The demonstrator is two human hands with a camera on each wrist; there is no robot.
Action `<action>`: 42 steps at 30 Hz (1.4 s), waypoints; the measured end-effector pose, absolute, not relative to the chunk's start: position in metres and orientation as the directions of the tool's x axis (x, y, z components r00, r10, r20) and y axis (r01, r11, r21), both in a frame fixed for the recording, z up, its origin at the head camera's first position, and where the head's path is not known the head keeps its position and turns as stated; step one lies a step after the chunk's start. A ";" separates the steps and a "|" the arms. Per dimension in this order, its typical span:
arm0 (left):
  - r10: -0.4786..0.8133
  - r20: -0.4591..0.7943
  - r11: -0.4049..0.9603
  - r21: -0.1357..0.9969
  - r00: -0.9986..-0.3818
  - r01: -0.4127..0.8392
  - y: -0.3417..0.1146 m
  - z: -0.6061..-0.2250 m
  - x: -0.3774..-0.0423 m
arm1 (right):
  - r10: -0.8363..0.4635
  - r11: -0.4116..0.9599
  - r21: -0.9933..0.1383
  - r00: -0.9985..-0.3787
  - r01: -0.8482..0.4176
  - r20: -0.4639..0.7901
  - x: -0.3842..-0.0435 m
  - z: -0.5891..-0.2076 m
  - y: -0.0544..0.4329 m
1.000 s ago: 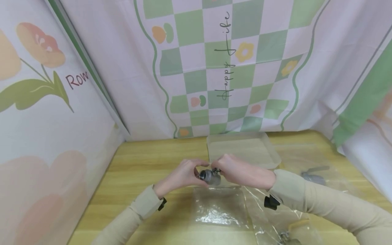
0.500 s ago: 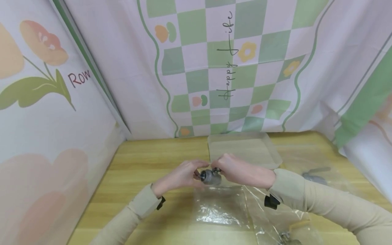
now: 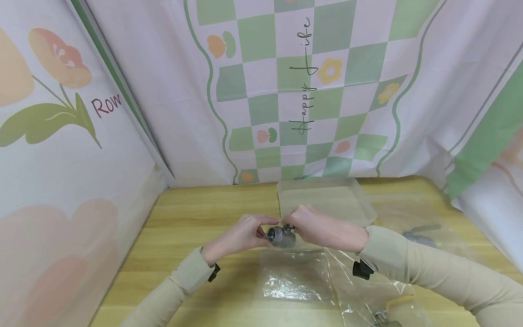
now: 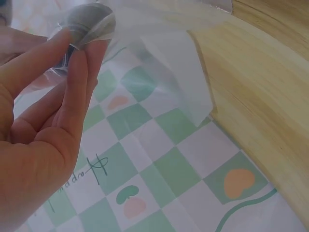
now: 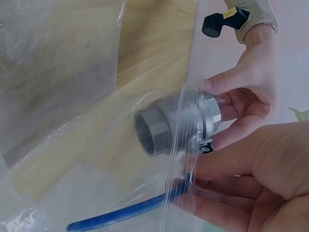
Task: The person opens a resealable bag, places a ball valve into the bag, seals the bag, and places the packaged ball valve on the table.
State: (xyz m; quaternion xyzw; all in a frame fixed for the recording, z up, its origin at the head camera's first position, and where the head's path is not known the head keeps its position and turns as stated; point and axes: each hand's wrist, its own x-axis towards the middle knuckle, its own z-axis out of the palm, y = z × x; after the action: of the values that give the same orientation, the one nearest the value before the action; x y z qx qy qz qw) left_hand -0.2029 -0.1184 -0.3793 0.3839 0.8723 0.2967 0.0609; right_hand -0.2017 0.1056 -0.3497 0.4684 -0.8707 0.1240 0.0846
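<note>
A metal ball valve (image 3: 283, 238) with a blue lever handle (image 5: 128, 211) sits in a clear zip bag (image 5: 99, 130). One threaded end lies inside the bag; the other pokes out at the zip strip. My left hand (image 3: 244, 232) has its thumb and fingers around that protruding end, and in the left wrist view the fingertips meet the grey metal and the film. With my right hand (image 3: 320, 229) I pinch the bag's mouth together with the valve near its stem and the base of the lever. The right fingertips are partly hidden in the head view.
A translucent tray (image 3: 327, 197) stands at the back of the wooden table (image 3: 196, 209). To the right, a bagged valve with a grey-looking lever (image 3: 420, 237) lies flat. Nearer the front is another bagged valve with a yellow handle (image 3: 384, 315). Shiny clear plastic (image 3: 294, 277) lies in front of my hands.
My left thumb has shifted in toward the open end of the valve, and the left fingers have drawn closer together. The right hand and the valve stay almost in place.
</note>
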 end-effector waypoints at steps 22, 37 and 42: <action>0.666 0.138 0.531 0.603 -0.733 0.596 -0.116 -0.374 -0.201 | -0.840 0.506 -0.018 -0.498 -0.862 0.214 -0.198 -0.368 0.095; 0.675 0.111 0.530 0.615 -0.729 0.584 -0.114 -0.380 -0.201 | -0.825 0.558 0.051 -0.548 -0.828 0.140 -0.192 -0.386 0.088; 0.674 0.126 0.524 0.613 -0.728 0.591 -0.115 -0.383 -0.201 | -0.816 0.569 0.019 -0.561 -0.822 0.141 -0.194 -0.387 0.088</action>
State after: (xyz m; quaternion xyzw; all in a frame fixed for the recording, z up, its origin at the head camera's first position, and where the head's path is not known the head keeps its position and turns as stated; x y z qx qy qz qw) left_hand -0.2014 -0.1150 -0.3828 0.3635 0.8705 0.3257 0.0637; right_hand -0.1938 0.0877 -0.3873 0.4636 -0.8832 0.0243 0.0670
